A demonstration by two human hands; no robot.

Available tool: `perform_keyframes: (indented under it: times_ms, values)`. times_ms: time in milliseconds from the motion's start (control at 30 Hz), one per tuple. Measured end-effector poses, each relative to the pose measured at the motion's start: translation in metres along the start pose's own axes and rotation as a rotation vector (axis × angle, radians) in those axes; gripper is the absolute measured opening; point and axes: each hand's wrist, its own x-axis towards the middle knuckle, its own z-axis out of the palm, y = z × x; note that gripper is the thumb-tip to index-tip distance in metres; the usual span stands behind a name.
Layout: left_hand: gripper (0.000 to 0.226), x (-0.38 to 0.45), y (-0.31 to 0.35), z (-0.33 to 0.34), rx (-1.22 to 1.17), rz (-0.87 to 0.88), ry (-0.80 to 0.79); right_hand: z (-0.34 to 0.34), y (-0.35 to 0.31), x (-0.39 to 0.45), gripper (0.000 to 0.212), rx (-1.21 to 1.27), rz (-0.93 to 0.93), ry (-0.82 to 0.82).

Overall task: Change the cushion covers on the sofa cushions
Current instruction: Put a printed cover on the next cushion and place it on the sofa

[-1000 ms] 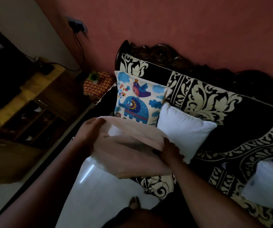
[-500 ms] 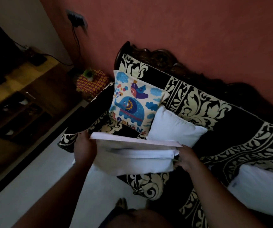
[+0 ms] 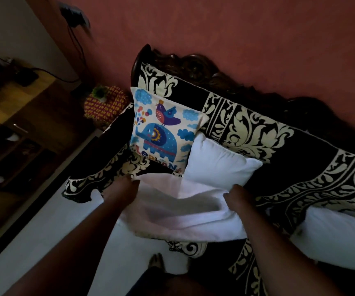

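left hand (image 3: 123,187), right hand (image 3: 237,196): each grip grasping white cover (image 3: 178,212) | elephant cushion (image 3: 161,129), bare white cushion (image 3: 219,161) just behind

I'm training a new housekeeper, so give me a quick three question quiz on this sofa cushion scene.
1. True or false: the elephant cushion lies flat on the floor.
2. How many bare white cushions rest on the sofa, besides the one in the hands?
3. Which grips the pale cover? A) left hand only B) right hand only C) both

Key: 1 false, it leans against the sofa back. 2 two: the middle one and the one at right. 3 C.
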Motion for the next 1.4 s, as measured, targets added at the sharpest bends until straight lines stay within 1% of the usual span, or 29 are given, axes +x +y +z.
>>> perform_keyframes:
  times_ms: [100,167,233,300,333,367,433,567,633,667,767,900,933,967,1000,1100,1167,1233,1267,1300,1400]
  values:
    - [0.05,0.006,0.015,0.011,0.135,0.056,0.025,0.009,0.01,0.018,0.047,-0.118,-0.083,-0.05]
    - [0.053,0.009,0.022,0.022,0.167,0.085,0.019,0.015,0.016,0.032,0.044,-0.157,-0.146,-0.097]
    - [0.054,0.012,0.033,0.034,0.16,0.11,0.041,0.019,0.019,0.051,0.035,-0.188,-0.23,-0.121]
    - [0.048,0.012,0.045,0.04,0.089,0.08,0.041,0.02,0.018,0.067,0.029,-0.244,-0.293,-0.133]
    - [0.044,0.011,0.051,0.044,0.047,0.046,0.038,0.02,0.016,0.078,0.029,-0.255,-0.31,-0.133]
    - [0.041,0.011,0.056,0.048,0.014,0.033,0.045,0.019,0.015,0.089,0.034,-0.251,-0.314,-0.123]
    - [0.041,0.011,0.067,0.053,0.013,0.018,0.053,0.018,0.01,0.114,0.05,-0.229,-0.303,-0.091]
    - [0.04,0.014,0.079,0.059,-0.014,-0.046,0.099,0.007,-0.005,0.16,0.092,-0.18,-0.319,-0.018]
    - [0.041,0.015,0.081,0.061,-0.028,-0.063,0.096,0.0,-0.012,0.182,0.112,-0.156,-0.337,-0.029]
    - [0.043,0.015,0.079,0.063,-0.034,-0.076,0.08,-0.001,-0.015,0.192,0.12,-0.156,-0.333,-0.063]
    - [0.049,0.015,0.071,0.068,-0.053,-0.122,0.025,0.007,-0.021,0.203,0.136,-0.163,-0.282,-0.137]
    - [0.046,0.012,0.067,0.069,-0.077,-0.143,0.02,0.023,-0.027,0.192,0.151,-0.202,-0.187,-0.062]
    - [0.044,0.01,0.067,0.068,-0.075,-0.141,0.014,0.028,-0.026,0.188,0.151,-0.237,-0.178,-0.047]
    - [0.042,0.008,0.068,0.068,-0.071,-0.141,0.009,0.031,-0.025,0.183,0.146,-0.284,-0.171,-0.025]
    - [0.042,0.005,0.067,0.068,-0.062,-0.138,0.005,0.037,-0.023,0.18,0.137,-0.332,-0.176,0.008]
    - [0.046,0.001,0.06,0.07,-0.035,-0.133,0.003,0.054,-0.018,0.174,0.098,-0.413,-0.297,0.129]
    - [0.047,-0.002,0.055,0.071,-0.011,-0.119,0.011,0.052,-0.016,0.168,0.076,-0.416,-0.361,0.119]
    - [0.049,-0.005,0.049,0.069,-0.009,-0.111,0.023,0.044,-0.01,0.158,0.058,-0.369,-0.364,0.119]
    - [0.051,-0.006,0.045,0.068,-0.011,-0.106,0.028,0.041,-0.006,0.152,0.055,-0.346,-0.369,0.135]
    - [0.052,-0.006,0.042,0.067,-0.014,-0.104,0.035,0.038,-0.001,0.145,0.056,-0.315,-0.375,0.146]
    - [0.053,-0.011,0.026,0.063,-0.032,-0.097,0.077,0.036,0.018,0.118,0.073,-0.17,-0.405,0.193]
